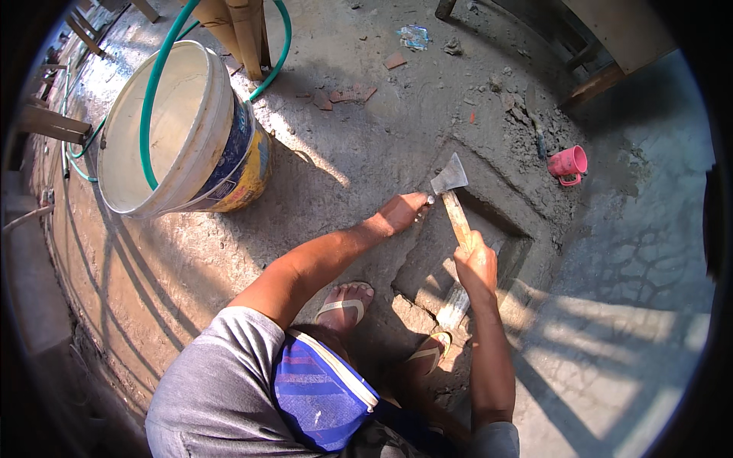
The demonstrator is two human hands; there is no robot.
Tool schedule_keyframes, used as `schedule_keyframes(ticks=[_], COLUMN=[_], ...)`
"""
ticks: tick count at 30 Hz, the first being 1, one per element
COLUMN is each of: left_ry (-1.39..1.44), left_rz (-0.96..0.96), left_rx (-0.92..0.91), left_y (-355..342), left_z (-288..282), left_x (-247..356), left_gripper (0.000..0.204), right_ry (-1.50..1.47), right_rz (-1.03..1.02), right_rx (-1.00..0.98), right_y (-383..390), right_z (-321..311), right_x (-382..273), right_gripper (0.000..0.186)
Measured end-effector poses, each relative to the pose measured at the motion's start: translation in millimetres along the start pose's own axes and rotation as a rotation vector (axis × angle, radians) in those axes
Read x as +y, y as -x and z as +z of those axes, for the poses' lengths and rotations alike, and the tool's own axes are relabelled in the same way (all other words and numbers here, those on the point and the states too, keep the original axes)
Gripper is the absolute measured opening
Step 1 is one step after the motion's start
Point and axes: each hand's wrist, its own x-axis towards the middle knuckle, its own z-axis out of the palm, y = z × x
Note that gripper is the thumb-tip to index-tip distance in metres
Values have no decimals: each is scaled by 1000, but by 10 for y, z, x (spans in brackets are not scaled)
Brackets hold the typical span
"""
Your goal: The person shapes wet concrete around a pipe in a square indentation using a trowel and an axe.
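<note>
My right hand (476,263) is wrapped round the wooden handle of a hatchet (458,217). Its grey metal head is up, close to my left hand (403,213). The left fingers are closed round a thin piece with a small pale end showing beside the hatchet head; the rest is hidden. Below both hands is a rectangular recess (489,210) cut into the grey floor, with straight edges and a stepped rim. A whitish pipe-like piece (453,307) lies at its near end, by my right foot.
A large bucket (210,153) stands at the left, with a green hose (147,114) hanging into it. At the right, a pink mug (567,162) lies near rubble and a trowel-like tool (537,122). Broken red tile pieces (353,94) are scattered beyond. Wooden legs (592,85) stand at the upper right.
</note>
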Motion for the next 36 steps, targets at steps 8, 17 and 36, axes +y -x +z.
schedule_keyframes(ticks=[8,17,36], left_ry=[-109,-238,-205], left_rz=[100,70,88], left_rx=[60,54,128], left_y=[78,6,110], left_z=[-26,47,133], left_x=[-7,-51,74], left_gripper=[11,14,12], right_ry=[-936,-103,-576], right_rz=[-361,-64,-42], right_rx=[826,115,235], right_y=[176,10,143], right_z=[-815,-21,-368], right_x=[-941,109,-316], right_gripper=[21,27,26])
